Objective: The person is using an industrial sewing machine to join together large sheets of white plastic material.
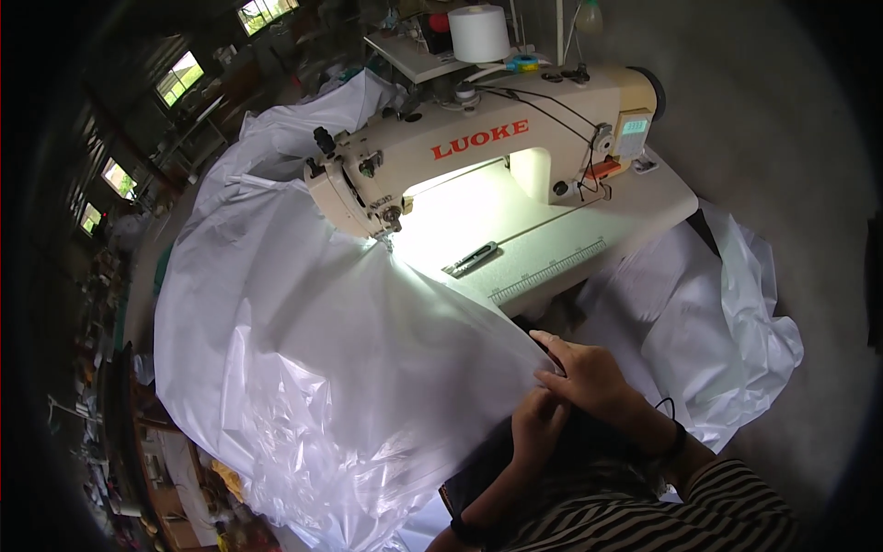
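Observation:
A large white plastic-like sheet (313, 322) spreads from under the presser foot of a cream sewing machine (561, 103) down to my hands. My left hand (536, 428) is closed on the sheet's right edge, with its fingers curled. Just above it and touching it, my right hand (593, 375) pinches the same edge. Something thin and dark shows by the right hand's fingers; I cannot make out what it is. On the lit machine bed lies a grey-green utility knife (474, 258), beside a printed ruler strip (549, 271).
More white sheeting (681, 322) hangs in folds below the bed's right side. A white thread cone (478, 35) stands behind the machine. A small lit display panel (633, 133) sits at the machine's right end. Shelving and clutter fill the far left.

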Demonstrator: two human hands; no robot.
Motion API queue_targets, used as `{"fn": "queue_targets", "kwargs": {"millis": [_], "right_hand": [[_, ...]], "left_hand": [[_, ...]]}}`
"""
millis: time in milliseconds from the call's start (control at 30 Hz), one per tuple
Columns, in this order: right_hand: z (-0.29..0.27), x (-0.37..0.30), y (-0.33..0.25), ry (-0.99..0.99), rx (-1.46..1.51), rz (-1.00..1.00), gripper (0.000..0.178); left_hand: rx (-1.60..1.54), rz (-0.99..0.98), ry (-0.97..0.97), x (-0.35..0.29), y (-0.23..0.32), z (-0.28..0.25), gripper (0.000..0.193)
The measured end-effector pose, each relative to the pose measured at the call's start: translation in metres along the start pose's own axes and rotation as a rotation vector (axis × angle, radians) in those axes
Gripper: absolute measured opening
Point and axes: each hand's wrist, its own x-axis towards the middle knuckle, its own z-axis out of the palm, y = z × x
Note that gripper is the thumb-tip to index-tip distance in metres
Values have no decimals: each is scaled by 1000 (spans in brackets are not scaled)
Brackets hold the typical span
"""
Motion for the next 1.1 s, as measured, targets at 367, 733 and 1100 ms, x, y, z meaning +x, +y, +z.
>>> {"fn": "queue_targets", "kwargs": {"millis": [367, 733, 1100], "right_hand": [[7, -11, -8, -45, 233, -32, 51], [92, -13, -59, -219, -494, -325, 68], [115, 107, -76, 171, -819, -317, 49]], "left_hand": [[-500, -310, 405, -74, -41, -150, 30], [-29, -95, 1318, -78, 7, -289, 45], [-133, 288, 1194, 44, 10, -358, 31]]}}
